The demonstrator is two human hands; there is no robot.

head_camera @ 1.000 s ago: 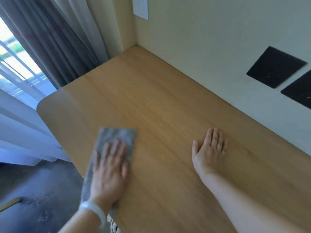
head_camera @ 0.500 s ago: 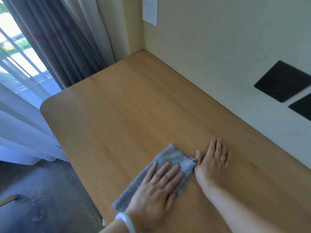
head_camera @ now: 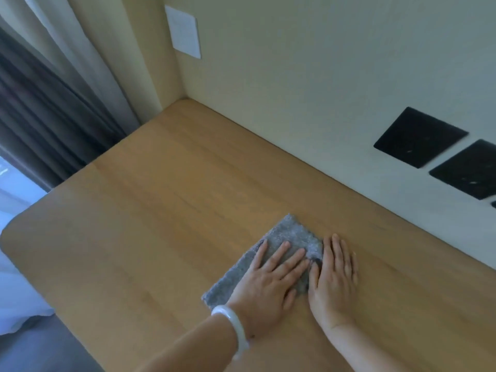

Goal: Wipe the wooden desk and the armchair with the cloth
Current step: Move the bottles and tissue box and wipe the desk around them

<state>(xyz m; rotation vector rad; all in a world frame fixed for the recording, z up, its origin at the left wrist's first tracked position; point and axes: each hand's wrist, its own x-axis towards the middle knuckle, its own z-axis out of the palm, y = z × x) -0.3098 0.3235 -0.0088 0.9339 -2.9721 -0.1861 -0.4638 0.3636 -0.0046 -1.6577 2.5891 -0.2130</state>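
Note:
A grey cloth point(head_camera: 288, 234) lies flat on the wooden desk point(head_camera: 161, 210), near its middle. My left hand point(head_camera: 271, 285), with a white bangle on the wrist, presses down on the cloth with straight, spread fingers. My right hand point(head_camera: 334, 280) rests flat on the desk just right of the cloth, its thumb side touching the cloth's right edge. The armchair is not in view.
The desk sits in a corner against a cream wall point(head_camera: 308, 76) with two black square panels point(head_camera: 420, 136) at the right and a white plate point(head_camera: 183, 34) higher up. Grey and white curtains point(head_camera: 48, 108) hang beyond the left edge. Dark floor point(head_camera: 35, 347) lies below.
My left hand has slid the cloth from the desk's near-left edge rightward and farther in, until it meets my right hand. The right hand has stayed flat in place.

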